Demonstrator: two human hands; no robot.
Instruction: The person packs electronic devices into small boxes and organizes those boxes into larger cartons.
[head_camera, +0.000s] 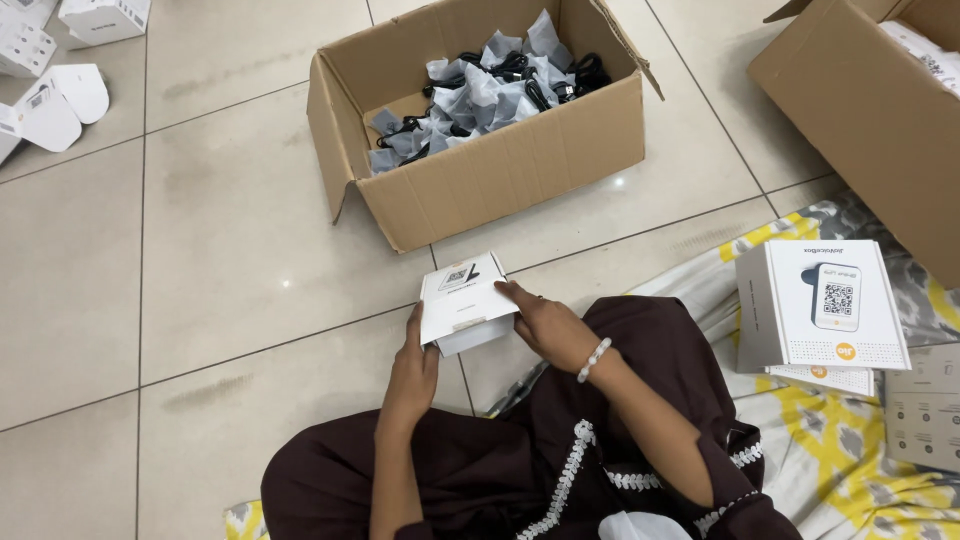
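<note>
A small white carton (463, 300) with a printed lid is held low over the tiled floor in front of me. My left hand (413, 372) grips its left side from below. My right hand (545, 325) rests on its right edge, fingers pressing the lid flap. A white bead bracelet circles my right wrist. I sit on the floor in a dark brown garment with white trim.
An open cardboard box (500, 170) holding several black cables in grey bags stands ahead. A second cardboard box (870, 120) is at the right. White product boxes (820, 305) are stacked on a yellow-patterned cloth (850, 470). More white cartons (50, 100) lie far left.
</note>
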